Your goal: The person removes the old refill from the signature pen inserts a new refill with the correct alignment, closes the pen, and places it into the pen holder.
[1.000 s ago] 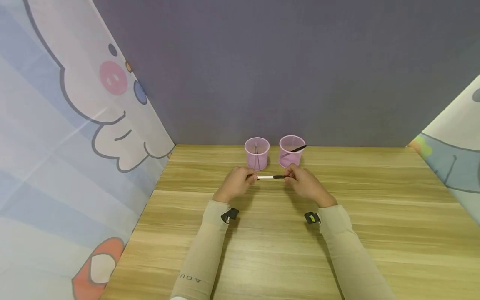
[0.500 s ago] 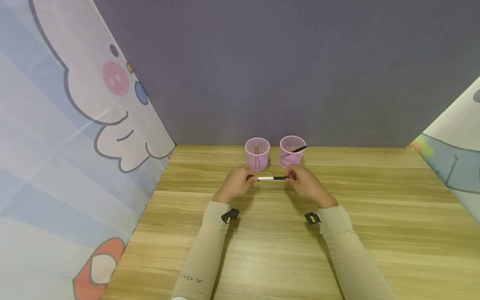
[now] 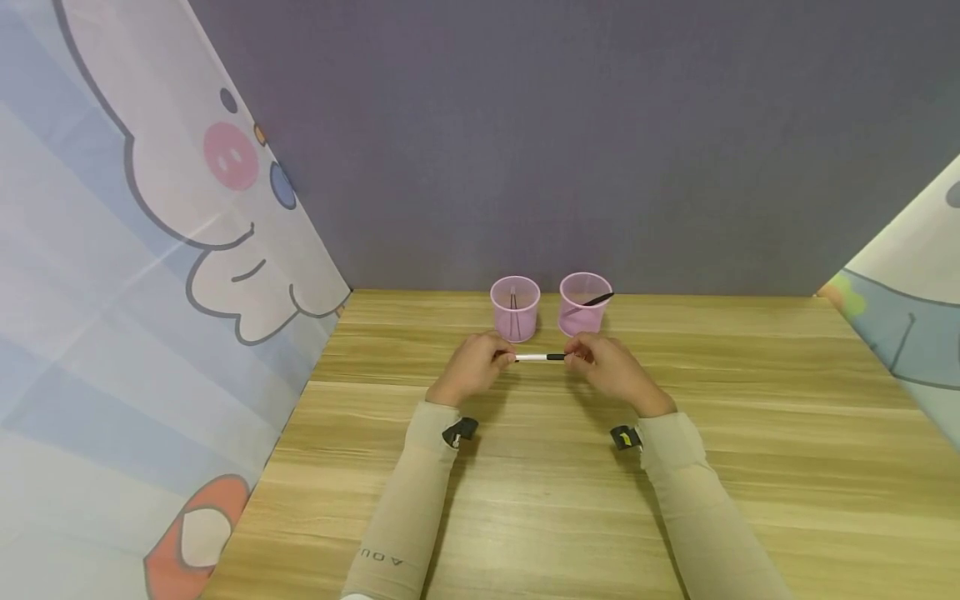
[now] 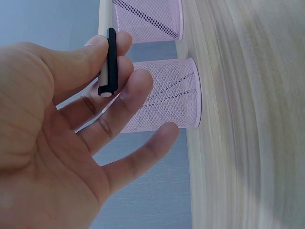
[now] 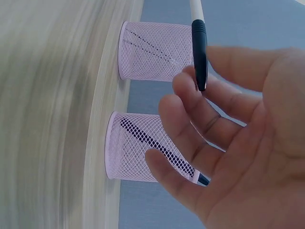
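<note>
A pen (image 3: 531, 357) with a white barrel, black grip and black clip lies level between both hands, just above the table. My left hand (image 3: 472, 367) pinches its clip end between thumb and fingertips; the other fingers spread loosely in the left wrist view, where the clip (image 4: 112, 62) faces the camera. At the opposite end, my right hand (image 3: 611, 367) pinches the black grip (image 5: 199, 52) between thumb and fingers, the tip pointing past them. Behind the hands stand two pink mesh cups: the left cup (image 3: 504, 323) holds thin dark rods, the right cup (image 3: 570, 323) a leaning black pen (image 3: 597, 299).
Both cups stand near the back edge of the wood-grain table (image 3: 540, 500), close to a grey panel (image 3: 570, 150). A cartoon-printed sheet (image 3: 90, 333) hangs on the left, and another printed sheet (image 3: 911, 325) on the right.
The right-hand fingers have shifted slightly left along the pen's black grip. My left hand and the cups stay nearly where they were.
</note>
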A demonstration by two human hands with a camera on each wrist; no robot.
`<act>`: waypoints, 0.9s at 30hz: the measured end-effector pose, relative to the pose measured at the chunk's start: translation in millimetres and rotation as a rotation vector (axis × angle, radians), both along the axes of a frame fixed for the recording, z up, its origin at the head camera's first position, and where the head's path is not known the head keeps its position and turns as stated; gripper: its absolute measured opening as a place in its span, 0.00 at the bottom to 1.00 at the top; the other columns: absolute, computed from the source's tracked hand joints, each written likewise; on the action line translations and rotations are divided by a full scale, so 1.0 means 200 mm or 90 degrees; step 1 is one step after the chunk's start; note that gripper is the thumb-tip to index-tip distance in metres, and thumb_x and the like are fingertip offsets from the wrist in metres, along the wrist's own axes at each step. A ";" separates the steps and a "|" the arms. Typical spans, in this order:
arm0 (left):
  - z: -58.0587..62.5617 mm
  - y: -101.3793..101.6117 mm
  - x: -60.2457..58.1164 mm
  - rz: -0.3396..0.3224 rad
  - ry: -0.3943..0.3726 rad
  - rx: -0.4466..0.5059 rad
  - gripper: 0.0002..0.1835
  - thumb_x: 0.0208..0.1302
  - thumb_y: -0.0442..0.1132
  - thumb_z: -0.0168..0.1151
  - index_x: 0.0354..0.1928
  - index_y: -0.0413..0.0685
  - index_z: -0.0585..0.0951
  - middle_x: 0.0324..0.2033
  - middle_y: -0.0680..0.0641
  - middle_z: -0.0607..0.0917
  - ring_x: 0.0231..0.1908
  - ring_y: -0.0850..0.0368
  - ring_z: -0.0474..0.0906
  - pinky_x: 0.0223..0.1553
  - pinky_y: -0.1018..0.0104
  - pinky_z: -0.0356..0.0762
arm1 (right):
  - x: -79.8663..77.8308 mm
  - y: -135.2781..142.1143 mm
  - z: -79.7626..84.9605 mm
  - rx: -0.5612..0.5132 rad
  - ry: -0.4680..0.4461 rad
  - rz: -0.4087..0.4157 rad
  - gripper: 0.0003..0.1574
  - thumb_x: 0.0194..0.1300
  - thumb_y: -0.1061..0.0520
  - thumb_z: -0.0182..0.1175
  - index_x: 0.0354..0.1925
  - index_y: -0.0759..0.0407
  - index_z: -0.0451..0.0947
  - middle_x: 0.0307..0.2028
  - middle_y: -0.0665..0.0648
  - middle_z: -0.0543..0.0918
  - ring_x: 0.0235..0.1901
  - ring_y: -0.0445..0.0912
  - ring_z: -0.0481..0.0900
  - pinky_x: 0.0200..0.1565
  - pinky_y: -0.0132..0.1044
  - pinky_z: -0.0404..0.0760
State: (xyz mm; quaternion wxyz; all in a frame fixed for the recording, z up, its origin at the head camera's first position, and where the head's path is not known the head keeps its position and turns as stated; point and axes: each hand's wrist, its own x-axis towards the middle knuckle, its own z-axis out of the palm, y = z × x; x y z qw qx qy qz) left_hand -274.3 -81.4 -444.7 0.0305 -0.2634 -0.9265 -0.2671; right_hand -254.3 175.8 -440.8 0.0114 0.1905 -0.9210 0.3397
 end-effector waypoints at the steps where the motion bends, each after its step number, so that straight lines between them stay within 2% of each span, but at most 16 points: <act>1: 0.00 0.00 0.00 -0.001 0.000 0.000 0.08 0.70 0.38 0.65 0.41 0.42 0.89 0.38 0.47 0.87 0.37 0.56 0.81 0.46 0.60 0.82 | 0.00 0.00 0.00 0.000 0.000 0.003 0.09 0.73 0.59 0.61 0.48 0.62 0.82 0.39 0.57 0.86 0.39 0.49 0.80 0.44 0.45 0.78; 5: 0.00 0.00 0.00 -0.002 0.002 0.001 0.07 0.70 0.38 0.65 0.41 0.42 0.89 0.37 0.47 0.87 0.36 0.57 0.80 0.45 0.60 0.81 | 0.00 0.01 0.00 0.007 0.009 0.008 0.10 0.75 0.60 0.58 0.47 0.62 0.84 0.39 0.57 0.87 0.39 0.49 0.80 0.43 0.45 0.78; 12: -0.01 0.00 0.00 -0.002 -0.001 0.005 0.07 0.69 0.38 0.66 0.41 0.43 0.89 0.38 0.48 0.87 0.36 0.57 0.80 0.44 0.62 0.81 | 0.00 0.00 0.01 0.020 0.015 0.013 0.07 0.74 0.61 0.59 0.42 0.61 0.84 0.33 0.54 0.84 0.33 0.46 0.75 0.37 0.40 0.74; 27: -0.01 0.00 0.00 -0.014 0.017 0.007 0.06 0.68 0.38 0.67 0.40 0.43 0.89 0.35 0.48 0.87 0.34 0.58 0.79 0.41 0.63 0.80 | 0.01 0.00 0.01 0.023 0.011 0.005 0.04 0.71 0.63 0.62 0.41 0.60 0.83 0.32 0.54 0.83 0.33 0.46 0.75 0.39 0.40 0.74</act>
